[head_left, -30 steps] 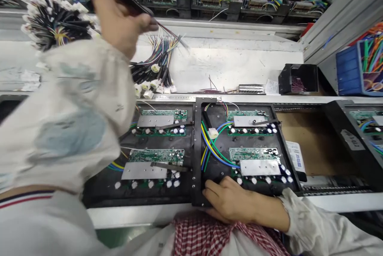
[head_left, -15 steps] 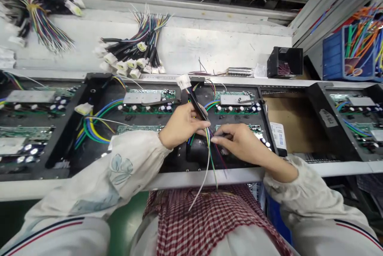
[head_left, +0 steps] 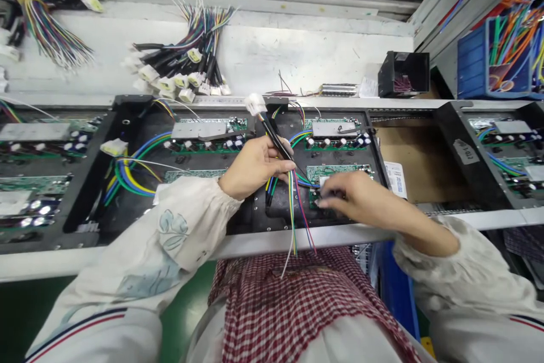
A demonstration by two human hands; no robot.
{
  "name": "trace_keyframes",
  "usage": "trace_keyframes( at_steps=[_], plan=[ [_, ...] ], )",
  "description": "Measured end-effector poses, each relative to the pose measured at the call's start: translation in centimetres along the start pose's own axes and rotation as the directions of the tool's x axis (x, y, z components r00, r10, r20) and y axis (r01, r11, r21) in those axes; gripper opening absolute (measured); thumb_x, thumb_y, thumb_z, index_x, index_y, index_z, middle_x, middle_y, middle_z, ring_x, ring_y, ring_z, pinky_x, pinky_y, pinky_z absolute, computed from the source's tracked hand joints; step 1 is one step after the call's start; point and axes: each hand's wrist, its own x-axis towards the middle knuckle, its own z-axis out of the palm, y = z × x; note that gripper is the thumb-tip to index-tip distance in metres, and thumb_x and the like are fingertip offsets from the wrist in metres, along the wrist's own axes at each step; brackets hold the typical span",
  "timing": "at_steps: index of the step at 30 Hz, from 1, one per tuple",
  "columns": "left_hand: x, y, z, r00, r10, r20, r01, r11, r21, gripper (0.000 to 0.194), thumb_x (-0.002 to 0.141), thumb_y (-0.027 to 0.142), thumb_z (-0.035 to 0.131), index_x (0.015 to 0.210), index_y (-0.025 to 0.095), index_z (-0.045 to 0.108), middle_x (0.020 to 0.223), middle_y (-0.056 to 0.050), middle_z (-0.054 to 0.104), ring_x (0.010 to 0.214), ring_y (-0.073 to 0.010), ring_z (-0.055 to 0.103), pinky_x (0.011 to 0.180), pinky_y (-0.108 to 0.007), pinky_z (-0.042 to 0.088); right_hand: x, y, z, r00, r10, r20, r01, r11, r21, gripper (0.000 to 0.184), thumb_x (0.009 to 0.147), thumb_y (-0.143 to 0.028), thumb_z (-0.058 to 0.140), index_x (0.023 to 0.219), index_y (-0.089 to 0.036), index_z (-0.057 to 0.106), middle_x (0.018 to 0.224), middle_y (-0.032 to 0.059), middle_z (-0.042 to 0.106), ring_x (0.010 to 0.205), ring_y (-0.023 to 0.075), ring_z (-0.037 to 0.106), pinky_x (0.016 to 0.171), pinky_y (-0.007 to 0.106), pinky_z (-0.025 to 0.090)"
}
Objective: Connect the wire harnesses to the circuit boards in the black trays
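black tray, left hand gripping harness

Ahead of you on the table: a bundled wire harness with white connectors; to the right, a black box and a blue bin of coloured wires.

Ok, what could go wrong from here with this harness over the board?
The left hand grips a black-sleeved wire harness; its loose wire ends hang past the front rail and could snag. The right hand, down on the green circuit board, might disturb its components.
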Motion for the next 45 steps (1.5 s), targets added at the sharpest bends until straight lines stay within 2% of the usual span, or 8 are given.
trace_keyframes(
  at_steps=[2, 5, 7, 13, 26, 32, 39, 45],
  plan=[
    [-0.1, 0.1, -0.3, 0.998, 0.041, -0.042, -0.042, 0.998, -0.037, 0.031, 0.055, 0.013, 0.076, 0.078, 0.014, 0.055, 0.065, 0.003, 0.060, 0.054, -0.0090, 0.060, 0.047, -0.020, 0.054, -0.3, 0.0, 0.2, 1.000, 0.015, -0.016, -0.015, 0.999, 0.029, 0.015, 0.084, -0.025, 0.062, 0.073, -0.018, 0.069, 0.066, 0.0001, 0.067, 0.058, 0.0117, 0.057, 0.059, 0.024, 0.038],
    [-0.1, 0.0, -0.4, 0.992, 0.093, -0.087, -0.100, 0.992, -0.075, 0.029, 0.057, 0.013, 0.076, 0.075, 0.015, 0.054, 0.064, 0.004, 0.058, 0.054, -0.0080, 0.058, 0.045, -0.018, 0.052, 0.8, 0.6, 1.3, 0.935, 0.104, -0.339, -0.101, 0.995, 0.024, 0.016, 0.084, -0.029, 0.062, 0.079, -0.018, 0.071, 0.074, 0.0026, 0.071, 0.062, 0.0136, 0.061, 0.062, 0.025, 0.041],
    [0.0, -0.3, -0.4, 0.988, 0.108, -0.112, -0.117, 0.989, -0.085, 0.027, 0.058, 0.012, 0.075, 0.073, 0.016, 0.053, 0.063, 0.005, 0.058, 0.054, -0.0078, 0.058, 0.044, -0.017, 0.051, 1.9, 1.3, 2.2, 0.889, 0.104, -0.446, -0.137, 0.990, -0.041, 0.014, 0.082, -0.028, 0.063, 0.081, -0.017, 0.072, 0.077, 0.0036, 0.072, 0.063, 0.0148, 0.062, 0.064, 0.026, 0.042],
    [0.3, -1.1, -0.5, 0.965, 0.192, -0.180, -0.201, 0.979, -0.034, 0.030, 0.058, 0.010, 0.074, 0.067, 0.018, 0.047, 0.059, 0.006, 0.058, 0.048, -0.0083, 0.057, 0.043, -0.018, 0.048, 2.8, 2.6, 3.7, 0.889, 0.107, -0.446, -0.165, 0.982, -0.094, 0.015, 0.082, -0.028, 0.062, 0.081, -0.019, 0.073, 0.074, 0.0020, 0.072, 0.058, 0.0137, 0.060, 0.061, 0.026, 0.041],
    [0.3, -1.1, -0.5, 0.970, 0.161, -0.184, -0.165, 0.986, -0.006, 0.029, 0.060, 0.014, 0.072, 0.069, 0.019, 0.045, 0.059, 0.006, 0.059, 0.049, -0.0089, 0.058, 0.045, -0.019, 0.049, 2.7, 2.5, 3.7, 0.901, 0.103, -0.421, -0.163, 0.981, -0.108, 0.015, 0.082, -0.028, 0.062, 0.078, -0.017, 0.072, 0.073, 0.0030, 0.072, 0.058, 0.0143, 0.060, 0.061, 0.027, 0.041],
    [0.4, -1.1, -0.5, 0.968, 0.169, -0.183, -0.178, 0.984, -0.031, 0.030, 0.059, 0.013, 0.073, 0.069, 0.018, 0.046, 0.059, 0.006, 0.059, 0.048, -0.0095, 0.059, 0.044, -0.019, 0.050, 3.0, 2.6, 3.7, 0.852, 0.071, -0.519, -0.147, 0.983, -0.108, 0.013, 0.081, -0.026, 0.063, 0.081, -0.017, 0.073, 0.079, 0.0049, 0.073, 0.063, 0.0153, 0.063, 0.063, 0.026, 0.044],
    [0.6, -1.2, -0.5, 0.965, 0.184, -0.189, -0.198, 0.979, -0.058, 0.031, 0.056, 0.013, 0.076, 0.067, 0.017, 0.047, 0.056, 0.006, 0.060, 0.046, -0.0110, 0.060, 0.041, -0.019, 0.050, 3.5, 3.1, 4.0, 0.866, 0.074, -0.494, -0.152, 0.981, -0.119, 0.012, 0.080, -0.025, 0.064, 0.080, -0.018, 0.073, 0.074, 0.0037, 0.072, 0.059, 0.0151, 0.063, 0.062, 0.027, 0.045],
    [0.6, -1.2, -0.5, 0.959, 0.180, -0.219, -0.201, 0.976, -0.080, 0.032, 0.054, 0.012, 0.076, 0.067, 0.016, 0.048, 0.055, 0.006, 0.059, 0.046, -0.0102, 0.059, 0.041, -0.019, 0.051, 2.0, 1.6, 3.1, 0.913, 0.082, -0.400, -0.195, 0.949, -0.249, 0.019, 0.082, -0.032, 0.066, 0.084, -0.016, 0.074, 0.079, 0.0096, 0.071, 0.073, 0.0226, 0.066, 0.065, 0.032, 0.046]
  ],
)
